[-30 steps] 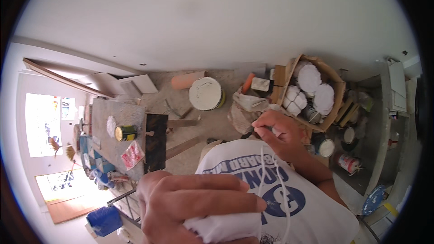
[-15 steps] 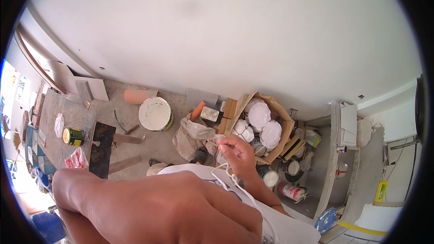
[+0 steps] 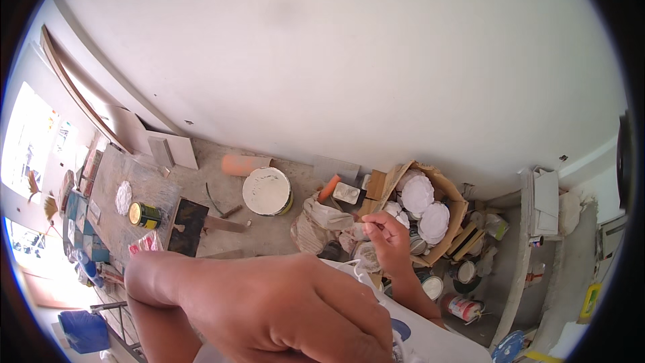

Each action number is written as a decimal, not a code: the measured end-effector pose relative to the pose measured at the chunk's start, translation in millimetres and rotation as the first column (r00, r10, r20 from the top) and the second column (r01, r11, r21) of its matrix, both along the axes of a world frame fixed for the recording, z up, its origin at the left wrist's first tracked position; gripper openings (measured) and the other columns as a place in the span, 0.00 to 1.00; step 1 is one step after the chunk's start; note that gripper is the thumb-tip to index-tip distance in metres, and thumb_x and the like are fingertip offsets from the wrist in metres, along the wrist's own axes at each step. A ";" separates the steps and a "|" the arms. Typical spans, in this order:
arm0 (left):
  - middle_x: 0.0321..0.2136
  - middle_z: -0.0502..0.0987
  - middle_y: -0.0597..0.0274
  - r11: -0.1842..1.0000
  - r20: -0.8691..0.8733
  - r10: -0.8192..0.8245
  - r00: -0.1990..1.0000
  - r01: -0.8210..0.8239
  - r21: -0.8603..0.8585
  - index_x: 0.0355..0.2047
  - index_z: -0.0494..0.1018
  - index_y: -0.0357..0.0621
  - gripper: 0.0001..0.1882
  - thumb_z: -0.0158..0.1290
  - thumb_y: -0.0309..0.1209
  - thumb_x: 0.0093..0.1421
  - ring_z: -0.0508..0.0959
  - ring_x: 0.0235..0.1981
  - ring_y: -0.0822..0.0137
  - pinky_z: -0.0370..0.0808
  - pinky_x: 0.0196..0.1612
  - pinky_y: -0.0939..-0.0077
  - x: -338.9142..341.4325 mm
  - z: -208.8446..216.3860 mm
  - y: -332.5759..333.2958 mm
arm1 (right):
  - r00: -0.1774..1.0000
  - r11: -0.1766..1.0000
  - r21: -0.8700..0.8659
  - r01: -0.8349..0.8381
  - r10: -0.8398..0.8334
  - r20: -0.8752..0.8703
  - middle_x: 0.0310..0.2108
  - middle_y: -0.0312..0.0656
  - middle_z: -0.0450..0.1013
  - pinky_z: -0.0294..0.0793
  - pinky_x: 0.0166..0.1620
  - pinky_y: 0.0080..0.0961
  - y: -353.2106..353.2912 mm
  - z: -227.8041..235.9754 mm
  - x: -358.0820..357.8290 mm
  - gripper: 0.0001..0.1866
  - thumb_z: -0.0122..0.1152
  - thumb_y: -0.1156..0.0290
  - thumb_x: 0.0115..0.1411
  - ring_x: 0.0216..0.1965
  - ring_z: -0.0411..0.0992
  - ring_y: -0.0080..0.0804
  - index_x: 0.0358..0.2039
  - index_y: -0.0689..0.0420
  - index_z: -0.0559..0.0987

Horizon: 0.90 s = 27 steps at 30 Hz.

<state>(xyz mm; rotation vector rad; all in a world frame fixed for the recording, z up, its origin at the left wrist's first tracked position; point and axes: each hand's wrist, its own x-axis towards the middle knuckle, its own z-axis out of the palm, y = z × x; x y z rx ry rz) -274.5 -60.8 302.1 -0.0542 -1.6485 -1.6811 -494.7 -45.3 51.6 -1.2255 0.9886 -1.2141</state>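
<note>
My left arm bends in from the lower left, and my left hand looms close, its back showing. Its fingers point to the lower right and their tips are hidden. Further out, my right hand is raised with thumb and forefinger pinched together; whatever sits between them is too small to make out. A white cord hangs in loops in front of my white shirt, just below the right hand. Beyond the right hand, on the floor, lie a crumpled pale sack and a cardboard box with white scalloped pieces.
A white-topped bucket and an orange pipe lie along the white wall. To the left are a yellow-and-black can and a dark board. A red-and-white bottle and a concrete shelf partition stand right.
The view has turned, so the floor things sit further right and lower in the picture. My right hand stays pinched; my left hand stays close in front.
</note>
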 end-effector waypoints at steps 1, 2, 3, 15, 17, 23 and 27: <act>0.31 0.82 0.53 1.000 0.026 -0.021 0.999 0.021 0.013 0.33 0.83 0.33 0.05 0.62 0.25 0.62 0.82 0.31 0.58 0.77 0.33 0.66 -0.2 2.5 -0.8 | 1.000 1.000 -0.027 0.007 -0.008 -0.009 0.36 0.35 0.74 0.71 0.37 0.16 -2.1 -3.9 -0.5 0.09 0.58 0.74 0.70 0.34 0.71 0.17 0.48 0.63 0.78; 0.31 0.82 0.53 1.000 0.028 -0.024 0.999 0.024 -0.015 0.34 0.83 0.33 0.05 0.63 0.25 0.62 0.82 0.31 0.58 0.77 0.33 0.66 0.8 -2.1 -1.4 | 1.000 0.999 -0.048 0.015 -0.015 -0.007 0.35 0.35 0.74 0.70 0.36 0.15 -3.4 -7.5 2.3 0.09 0.58 0.74 0.70 0.34 0.70 0.16 0.48 0.63 0.78; 0.31 0.82 0.53 0.999 0.025 -0.028 0.999 0.029 -0.043 0.33 0.83 0.33 0.05 0.63 0.25 0.62 0.82 0.31 0.59 0.77 0.33 0.66 1.4 -2.1 -3.6 | 1.000 0.999 -0.039 0.021 -0.022 -0.006 0.35 0.35 0.74 0.70 0.35 0.15 -3.7 -7.9 2.5 0.10 0.58 0.74 0.70 0.33 0.70 0.16 0.48 0.63 0.78; 0.29 0.81 0.53 0.872 -0.188 0.135 0.973 -0.207 -0.444 0.29 0.81 0.33 0.06 0.63 0.25 0.60 0.82 0.29 0.59 0.79 0.34 0.64 -4.5 -14.4 -20.3 | 1.000 0.998 0.066 0.023 -0.023 -0.011 0.35 0.35 0.75 0.69 0.35 0.15 -8.7 -11.2 -4.3 0.11 0.59 0.72 0.70 0.34 0.70 0.15 0.48 0.64 0.78; 0.31 0.81 0.52 0.904 -0.104 0.090 0.990 -0.125 -0.408 0.31 0.82 0.32 0.06 0.63 0.26 0.60 0.82 0.30 0.59 0.79 0.35 0.65 0.9 2.5 -25.8 | 0.999 0.996 0.076 0.037 -0.038 0.010 0.36 0.35 0.75 0.71 0.38 0.16 -9.2 -13.1 -3.2 0.11 0.59 0.72 0.70 0.35 0.71 0.16 0.49 0.64 0.78; 0.35 0.83 0.53 0.991 0.035 0.027 0.999 -0.022 -0.130 0.35 0.82 0.34 0.08 0.64 0.28 0.60 0.83 0.33 0.57 0.78 0.34 0.66 14.9 5.0 -15.4 | 0.999 0.995 0.099 0.016 -0.019 0.030 0.36 0.37 0.77 0.73 0.43 0.18 -15.9 -12.9 1.2 0.11 0.59 0.73 0.70 0.37 0.73 0.18 0.49 0.64 0.79; 0.35 0.83 0.54 0.943 -0.011 0.071 0.997 -0.071 -0.324 0.34 0.82 0.34 0.07 0.65 0.27 0.60 0.83 0.33 0.57 0.78 0.35 0.66 19.0 10.8 -22.1 | 1.000 0.999 0.033 0.001 0.000 -0.019 0.36 0.37 0.77 0.73 0.44 0.18 -23.0 -14.5 3.6 0.11 0.59 0.73 0.69 0.38 0.73 0.18 0.48 0.65 0.79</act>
